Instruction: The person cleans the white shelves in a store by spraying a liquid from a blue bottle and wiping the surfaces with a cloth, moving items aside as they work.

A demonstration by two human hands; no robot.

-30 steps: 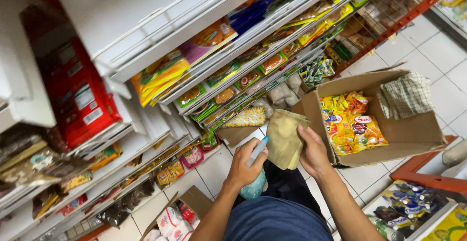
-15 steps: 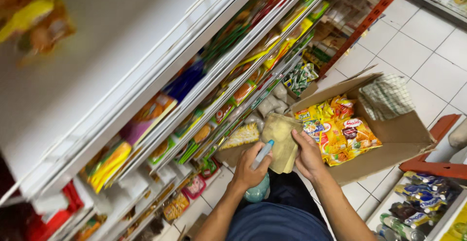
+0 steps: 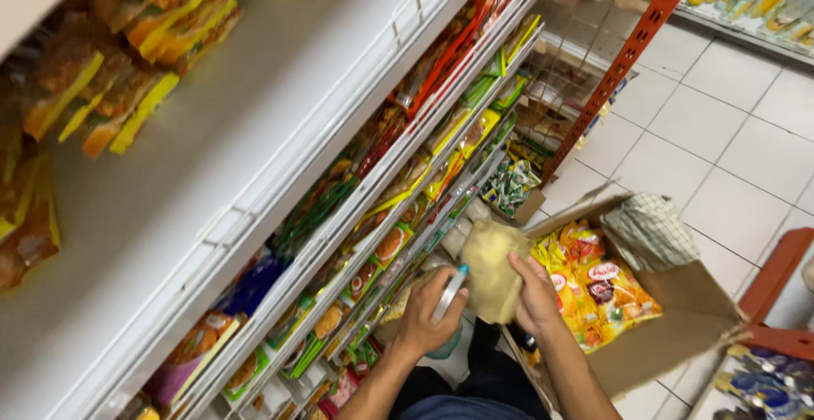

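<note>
- Tan cloth (image 3: pixel 494 278) sits low in the frame, around 6 o'clock, pinched in the right hand (image 3: pixel 536 297), whose grip is clamped on its right edge.
- Left hand (image 3: pixel 430 311) is just at 9 o'clock of the cloth, grip closed around a slim light-blue and silver tool (image 3: pixel 450 291).
- Cardboard box (image 3: pixel 678 335) of yellow snack packets (image 3: pixel 593 289) lies at 3 o'clock of the hands, on the white tiled floor (image 3: pixel 746 149).
- Shelves (image 3: pixel 280 174) full of packets run off toward 10 o'clock.

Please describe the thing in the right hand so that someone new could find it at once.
Start at the open cardboard box on the tiled floor. Just left of it, the right hand grips a dull tan pouch. Unlike the bright yellow and red packets in the box, it is plain.
</note>
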